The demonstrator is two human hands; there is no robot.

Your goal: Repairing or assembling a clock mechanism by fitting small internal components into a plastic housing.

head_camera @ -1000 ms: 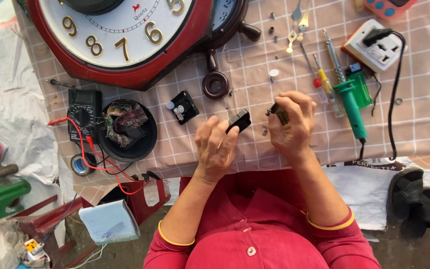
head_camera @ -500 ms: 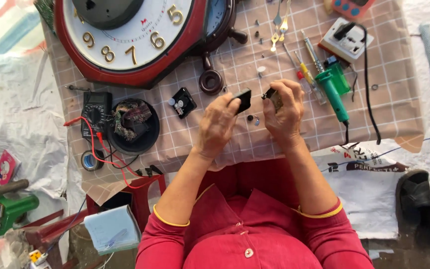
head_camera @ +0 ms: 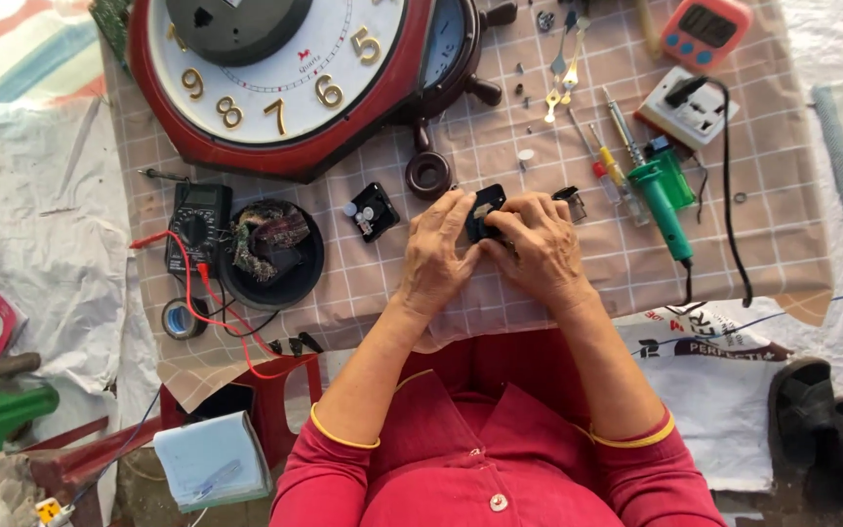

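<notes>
Both hands meet over the checked cloth point(head_camera: 636, 263) at mid-table. My left hand point(head_camera: 438, 252) and my right hand point(head_camera: 539, 246) together pinch a small black clock movement point(head_camera: 484, 210), fingers wrapped around its sides. A second black movement part point(head_camera: 372, 211) with white gears lies just left of my left hand. A small dark metal piece point(head_camera: 571, 200) lies close to my right hand. The big red wall clock point(head_camera: 275, 78) with gold numerals lies face up at the top left.
A green soldering iron point(head_camera: 663, 200), screwdrivers point(head_camera: 609, 146), clock hands point(head_camera: 560, 83), a white power socket point(head_camera: 687, 112) and an orange timer point(head_camera: 706, 29) lie to the right. A black multimeter point(head_camera: 197, 220) with red leads, a black bowl point(head_camera: 275, 254) and a tape roll point(head_camera: 183, 318) sit left.
My two hands have come together; the black movement, held before in my left hand apart from the right, is now gripped by both. The view shifted slightly.
</notes>
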